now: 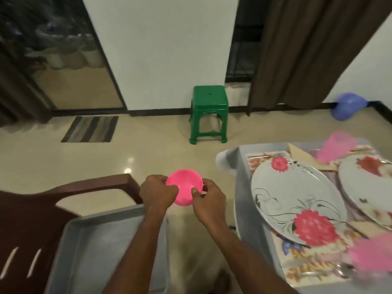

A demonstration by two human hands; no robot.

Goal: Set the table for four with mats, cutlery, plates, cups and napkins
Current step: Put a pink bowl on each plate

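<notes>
Cup [184, 188], the pink one, sits between your two hands at the lower centre of the frame, held in the air over the shiny cream floor [63, 166], between the grey bin [101, 240] at lower left and the bench [244, 187] at right. Your left hand [158, 193] curls round its left side and your right hand [209, 200] pinches its right side, thumb on the pink wall. It is tipped, its round mouth turned up and away from you toward the top of the frame; its axis runs from near your wrists toward the far wall.

You stand in a room with a white wall [161, 49], a brown curtain [307, 49] at upper right and a dark glass door [53, 49] at upper left. A striped doormat [90, 128] lies before that door, and a green stool [209, 113] stands against the wall at centre. A blue balloon [347, 108] rests on the floor at the right edge.

On the bench, a printed mat [314, 270] carries a large white plate [297, 200] with red flowers; a second flowered plate [369, 183] lies just beside it at the right edge. A fork [269, 155] lies beyond the first plate. Another pink cup [337, 146], blurred, stands farther back, and a blurred pink shape [373, 251] shows at lower right. A dark brown chair [53, 209] fills the lower left, with the grey bin resting on it.
</notes>
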